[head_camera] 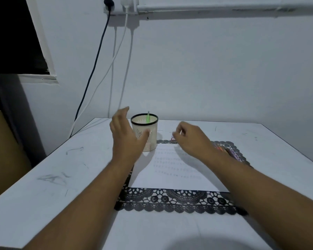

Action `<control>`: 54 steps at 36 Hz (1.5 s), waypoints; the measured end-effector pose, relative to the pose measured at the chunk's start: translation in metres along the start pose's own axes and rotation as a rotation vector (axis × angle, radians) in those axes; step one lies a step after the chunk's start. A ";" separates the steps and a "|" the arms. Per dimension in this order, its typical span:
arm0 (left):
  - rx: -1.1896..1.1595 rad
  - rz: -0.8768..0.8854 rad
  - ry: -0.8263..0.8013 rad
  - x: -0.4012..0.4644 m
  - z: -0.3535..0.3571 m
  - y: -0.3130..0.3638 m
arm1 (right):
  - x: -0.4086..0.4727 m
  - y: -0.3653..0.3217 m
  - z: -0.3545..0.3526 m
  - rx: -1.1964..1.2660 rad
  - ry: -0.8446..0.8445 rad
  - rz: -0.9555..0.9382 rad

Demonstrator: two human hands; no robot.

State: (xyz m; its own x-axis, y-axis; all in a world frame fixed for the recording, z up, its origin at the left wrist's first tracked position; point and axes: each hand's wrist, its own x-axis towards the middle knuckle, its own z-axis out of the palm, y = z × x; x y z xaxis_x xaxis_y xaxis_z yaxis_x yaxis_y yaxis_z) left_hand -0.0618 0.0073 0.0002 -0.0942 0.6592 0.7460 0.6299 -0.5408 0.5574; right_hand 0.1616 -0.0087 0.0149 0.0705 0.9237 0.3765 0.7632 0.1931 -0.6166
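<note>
1. Head view: my L hand is spread open, fingers straight, just left of the mesh pen cup, thumb across its front.
2. Cup stands upright on the table, green pen inside.
3. R hand hovers over the printed sheet's far edge, fingers curled; can't tell if they pinch anything.

Both forearms stretch forward. The left hand is raised with straight fingers; the right hand hangs palm-down, fingers curled.
</note>
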 end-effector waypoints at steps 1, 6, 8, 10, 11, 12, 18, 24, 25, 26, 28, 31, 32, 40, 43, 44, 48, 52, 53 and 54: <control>0.010 0.080 0.042 -0.002 -0.002 0.006 | -0.008 0.007 -0.002 -0.068 -0.044 0.005; 0.003 0.320 -0.202 -0.017 0.004 0.030 | -0.037 0.027 -0.011 -0.314 -0.216 -0.001; 0.092 0.370 -0.403 -0.026 0.014 0.033 | -0.046 0.030 -0.010 -0.358 -0.281 -0.020; 0.164 0.376 -0.554 -0.036 0.026 0.032 | -0.053 0.033 -0.009 -0.394 -0.283 -0.043; 0.178 0.358 -0.614 -0.039 0.029 0.029 | -0.054 0.034 -0.008 -0.394 -0.272 -0.053; 0.187 0.345 -0.669 -0.042 0.033 0.026 | -0.056 0.035 -0.009 -0.381 -0.263 -0.054; 0.263 0.246 -0.949 -0.045 0.039 0.009 | -0.055 0.044 -0.028 -0.261 -0.135 0.053; 0.292 0.194 -0.983 -0.045 0.039 0.009 | -0.043 0.068 -0.072 -0.337 0.029 0.255; 0.287 0.188 -0.986 -0.045 0.038 0.010 | -0.043 0.072 -0.075 -0.367 0.022 0.286; 0.284 0.185 -0.988 -0.045 0.038 0.010 | -0.042 0.076 -0.076 -0.385 0.004 0.317; 0.284 0.182 -0.990 -0.046 0.037 0.011 | -0.042 0.080 -0.074 -0.391 -0.047 0.356; 0.286 0.173 -0.994 -0.046 0.036 0.013 | -0.041 0.082 -0.069 -0.414 -0.087 0.345; 0.285 0.172 -0.997 -0.046 0.036 0.013 | -0.040 0.083 -0.067 -0.428 -0.085 0.330; 0.277 0.167 -1.007 -0.046 0.036 0.012 | -0.042 0.088 -0.055 -0.513 -0.008 0.246; 0.273 0.156 -1.012 -0.046 0.036 0.012 | -0.041 0.089 -0.054 -0.538 -0.017 0.270; 0.274 0.158 -1.014 -0.046 0.036 0.012 | -0.040 0.091 -0.053 -0.541 -0.030 0.277; 0.276 0.166 -1.009 -0.046 0.036 0.012 | -0.041 0.092 -0.050 -0.544 -0.026 0.263; 0.249 0.198 -0.979 -0.046 0.034 0.015 | -0.043 0.082 -0.050 -0.470 0.023 0.206; 0.232 0.207 -0.950 -0.047 0.034 0.016 | -0.044 0.078 -0.050 -0.418 0.031 0.190; 0.214 0.220 -0.902 -0.047 0.033 0.017 | -0.044 0.074 -0.049 -0.363 0.041 0.170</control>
State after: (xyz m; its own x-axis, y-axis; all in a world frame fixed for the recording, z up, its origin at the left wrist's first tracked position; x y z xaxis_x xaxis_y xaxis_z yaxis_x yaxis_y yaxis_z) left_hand -0.0209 -0.0159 -0.0376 0.6169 0.7574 0.2140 0.6992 -0.6522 0.2928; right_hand 0.2467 -0.0514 -0.0137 0.2351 0.9170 0.3221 0.9153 -0.0974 -0.3909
